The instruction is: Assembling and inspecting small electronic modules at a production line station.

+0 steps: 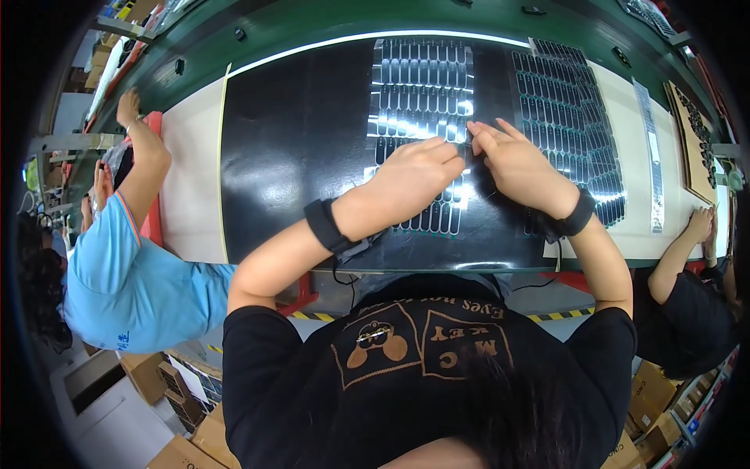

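A factory workshop: long green bench, 1 co-worker at either side, cardboard boxes behind.

"Where does the head camera look from?"
"The wearer's head, above the near edge of the worktop, facing steeply down."
"How near?"
"Close: the black shirt fills the lower part, the left hand and right hand mid-picture."
"How wide?"
"Fisheye: the worktop's far edge bows, with a person in blue at its left end, a person in black right."
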A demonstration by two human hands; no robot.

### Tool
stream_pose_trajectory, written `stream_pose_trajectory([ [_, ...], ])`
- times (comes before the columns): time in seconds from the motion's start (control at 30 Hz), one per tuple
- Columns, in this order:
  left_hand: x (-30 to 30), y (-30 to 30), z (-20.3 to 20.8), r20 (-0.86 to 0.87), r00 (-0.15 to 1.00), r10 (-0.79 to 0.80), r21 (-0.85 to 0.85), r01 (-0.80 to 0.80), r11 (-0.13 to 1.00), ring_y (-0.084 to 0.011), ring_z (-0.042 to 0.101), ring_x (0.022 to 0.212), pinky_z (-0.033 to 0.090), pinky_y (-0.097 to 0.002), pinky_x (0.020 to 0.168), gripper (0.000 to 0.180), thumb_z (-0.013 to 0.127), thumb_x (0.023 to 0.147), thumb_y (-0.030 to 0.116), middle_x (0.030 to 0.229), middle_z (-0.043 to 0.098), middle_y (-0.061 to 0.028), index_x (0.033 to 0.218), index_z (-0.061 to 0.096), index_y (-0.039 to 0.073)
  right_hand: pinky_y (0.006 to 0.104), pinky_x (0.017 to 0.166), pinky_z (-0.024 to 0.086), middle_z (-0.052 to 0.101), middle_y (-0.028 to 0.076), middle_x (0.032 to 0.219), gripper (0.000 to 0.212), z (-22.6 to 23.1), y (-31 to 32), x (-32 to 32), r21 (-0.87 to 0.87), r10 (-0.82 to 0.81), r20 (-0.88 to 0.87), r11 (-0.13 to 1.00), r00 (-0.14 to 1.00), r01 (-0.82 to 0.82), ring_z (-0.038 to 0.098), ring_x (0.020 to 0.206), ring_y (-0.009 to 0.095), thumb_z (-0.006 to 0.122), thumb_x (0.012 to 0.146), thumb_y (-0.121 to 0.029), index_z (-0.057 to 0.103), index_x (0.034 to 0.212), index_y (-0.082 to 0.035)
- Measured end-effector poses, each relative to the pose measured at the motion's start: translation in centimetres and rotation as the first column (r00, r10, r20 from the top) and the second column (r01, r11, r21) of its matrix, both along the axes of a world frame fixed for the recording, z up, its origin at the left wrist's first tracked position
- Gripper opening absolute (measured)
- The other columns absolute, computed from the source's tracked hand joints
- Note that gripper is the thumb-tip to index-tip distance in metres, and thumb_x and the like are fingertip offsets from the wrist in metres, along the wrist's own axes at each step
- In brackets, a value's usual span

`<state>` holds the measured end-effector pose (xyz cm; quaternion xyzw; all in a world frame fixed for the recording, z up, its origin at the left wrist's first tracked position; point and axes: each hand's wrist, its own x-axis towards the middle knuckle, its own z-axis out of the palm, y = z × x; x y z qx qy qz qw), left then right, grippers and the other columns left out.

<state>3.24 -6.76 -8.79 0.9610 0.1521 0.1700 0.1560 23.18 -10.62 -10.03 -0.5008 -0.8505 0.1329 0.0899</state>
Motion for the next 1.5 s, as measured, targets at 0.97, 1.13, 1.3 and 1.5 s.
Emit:
stream_pose_trajectory([
  [0.97,-5.0,8.4,10.2,0.488,0.562,0.668,-0.826,0.051,0.561,-0.0124,0.055,0.071,0.044,-0.0187,0.065,0.051,0.057,0.066,-0.014,0.078,0.056,-0.0098,0.113,0.041,-0.004,0.0236,0.062,0.045,0.058,0.009,0.078,0.025,3.6,25.1,-1.6,-0.317,-0.356,-0.659,0.93,0.662,0.185,0.056,0.067,0.013,0.054,0.081,-0.018,0.05,0.097,0.0],
  [1.13,-4.5,7.6,10.4,0.483,0.519,0.706,-0.85,0.082,0.521,-0.0126,0.056,0.07,0.044,-0.0178,0.063,0.054,0.057,0.065,-0.014,0.076,0.055,-0.0097,0.115,0.038,-0.005,0.0216,0.063,0.048,0.058,0.011,0.084,0.027,8.3,13.1,-5.8,-0.298,-0.29,-0.89,0.954,0.353,0.032,0.059,0.074,0.014,0.059,0.072,0.003,0.05,0.097,0.004],
  [1.3,-2.7,7.1,10.0,0.501,0.452,0.738,-0.828,0.003,0.56,-0.0132,0.057,0.069,0.044,-0.0174,0.063,0.058,0.058,0.066,-0.014,0.074,0.055,-0.0101,0.118,0.035,-0.004,0.0223,0.065,0.048,0.059,0.013,0.086,0.034,8.9,9.3,-6.3,0.037,-0.066,-0.854,0.982,0.516,0.186,0.059,0.072,0.015,0.067,0.064,0.005,0.052,0.094,0.008],
  [1.5,-1.9,7.4,9.6,0.462,0.457,0.76,-0.841,-0.046,0.539,-0.0145,0.058,0.068,0.046,-0.0194,0.064,0.059,0.058,0.066,-0.014,0.074,0.056,-0.0102,0.119,0.034,-0.004,0.025,0.071,0.048,0.058,0.015,0.089,0.042,9.1,8.5,-6.0,0.136,-0.053,-0.721,0.967,0.69,0.216,0.059,0.078,0.019,0.072,0.058,0.003,0.052,0.095,0.009],
])
